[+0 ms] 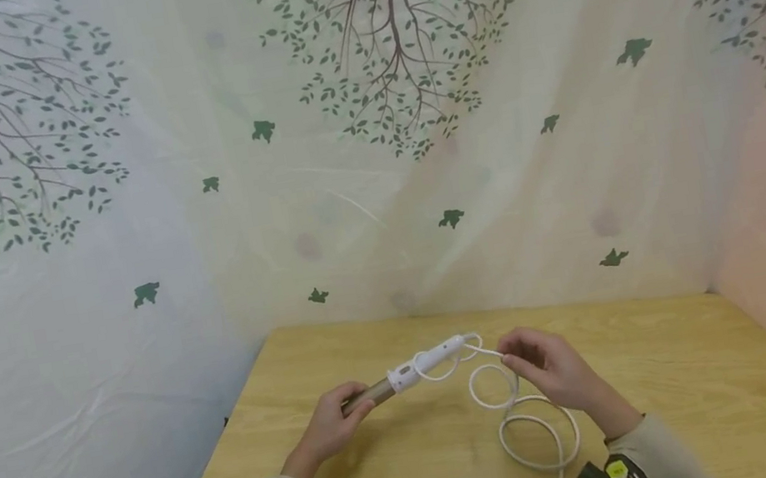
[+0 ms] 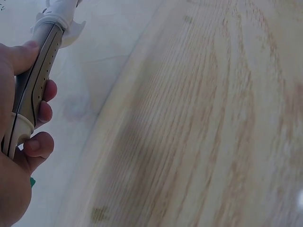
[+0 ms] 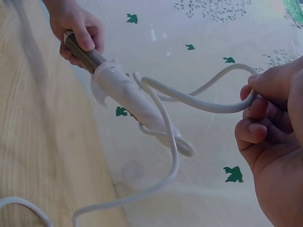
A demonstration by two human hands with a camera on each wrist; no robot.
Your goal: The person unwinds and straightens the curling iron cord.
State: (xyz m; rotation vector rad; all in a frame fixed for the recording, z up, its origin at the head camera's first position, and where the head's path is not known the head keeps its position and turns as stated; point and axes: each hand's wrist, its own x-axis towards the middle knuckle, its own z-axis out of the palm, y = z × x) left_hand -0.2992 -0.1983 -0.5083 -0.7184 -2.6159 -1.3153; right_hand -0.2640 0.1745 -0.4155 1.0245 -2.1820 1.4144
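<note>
A curling iron [image 1: 435,359] with a white handle and a gold-brown barrel is held over the table, tilted with its handle end up and to the right. My left hand [image 1: 334,425] grips it by the barrel [image 2: 41,71], thumb on one side and fingers wrapped round the other. A white power cord [image 3: 203,105] is looped around the handle. With thumb and fingertips, my right hand [image 1: 555,371] pinches a bend of this cord to the right of the handle. Below that hand, more cord hangs in loose coils towards the table's near side.
The wooden table [image 1: 715,361] has its left edge [image 2: 118,109] close to my left hand. Light curtains [image 1: 364,217] printed with trees and green leaves enclose it at the back and sides. Dark devices are strapped on both wrists.
</note>
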